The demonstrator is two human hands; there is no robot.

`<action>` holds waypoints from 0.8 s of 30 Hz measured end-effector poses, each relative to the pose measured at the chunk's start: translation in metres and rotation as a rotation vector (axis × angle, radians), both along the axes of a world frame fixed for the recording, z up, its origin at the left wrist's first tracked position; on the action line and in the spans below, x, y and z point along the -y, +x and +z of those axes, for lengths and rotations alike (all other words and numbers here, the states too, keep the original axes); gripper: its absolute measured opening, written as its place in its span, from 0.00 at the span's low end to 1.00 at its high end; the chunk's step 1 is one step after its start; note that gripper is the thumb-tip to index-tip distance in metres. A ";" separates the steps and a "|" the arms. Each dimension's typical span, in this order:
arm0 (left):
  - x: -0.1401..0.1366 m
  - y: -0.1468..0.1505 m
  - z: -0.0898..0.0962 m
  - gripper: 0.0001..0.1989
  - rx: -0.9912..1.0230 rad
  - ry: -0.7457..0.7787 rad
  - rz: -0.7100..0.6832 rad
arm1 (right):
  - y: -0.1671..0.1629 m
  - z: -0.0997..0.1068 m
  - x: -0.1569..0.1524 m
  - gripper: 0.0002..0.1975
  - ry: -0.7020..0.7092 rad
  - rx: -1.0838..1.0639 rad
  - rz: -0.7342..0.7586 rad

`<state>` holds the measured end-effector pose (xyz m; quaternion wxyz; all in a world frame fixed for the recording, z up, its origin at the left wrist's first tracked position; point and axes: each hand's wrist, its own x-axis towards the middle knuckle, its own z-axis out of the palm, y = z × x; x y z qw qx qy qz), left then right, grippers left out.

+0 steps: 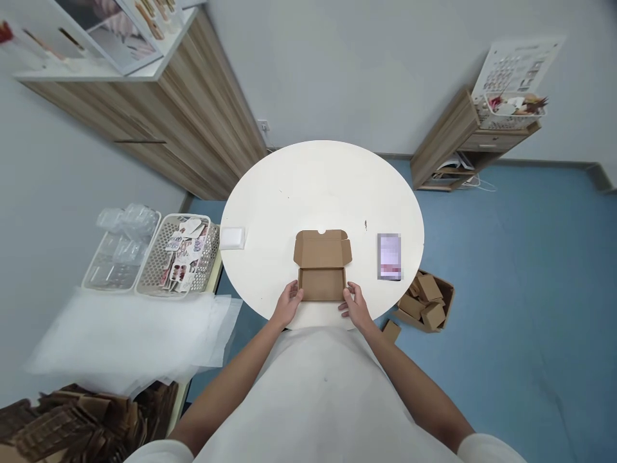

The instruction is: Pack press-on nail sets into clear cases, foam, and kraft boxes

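A small brown cardboard box [322, 284] lies on the round white table [322, 186], its lid flap raised and folded back away from me. Its inside shows bare cardboard. My left hand [288, 303] grips the box's left front corner, thumb against the side wall. At the right front corner my right hand [355, 307] holds the other side, with the thumb near the wall and some fingers curled below. To the right of the box lies a phone [389, 256] with a lit, blurred screen. A small white stack [232, 238] sits at the table's left edge.
Left of the table are a white basket of printed cards [180, 257], a basket with clear plastic [120, 251], white sheets [135, 334] and flattened cardboard [81, 424]. A carton of small boxes [427, 302] stands on the floor at right. Cabinets [207, 96] line the wall.
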<state>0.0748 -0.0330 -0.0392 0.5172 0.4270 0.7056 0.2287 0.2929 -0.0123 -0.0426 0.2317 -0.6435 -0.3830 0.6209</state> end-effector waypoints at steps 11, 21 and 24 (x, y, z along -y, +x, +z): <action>-0.047 0.037 0.010 0.25 0.107 0.086 0.022 | 0.029 -0.016 -0.028 0.29 0.142 -0.058 0.046; -0.039 0.030 0.000 0.27 0.040 0.081 -0.009 | 0.027 -0.026 -0.021 0.31 0.209 -0.101 0.028; -0.035 0.029 -0.005 0.29 0.137 0.105 0.047 | 0.028 -0.028 -0.020 0.31 0.212 -0.091 -0.017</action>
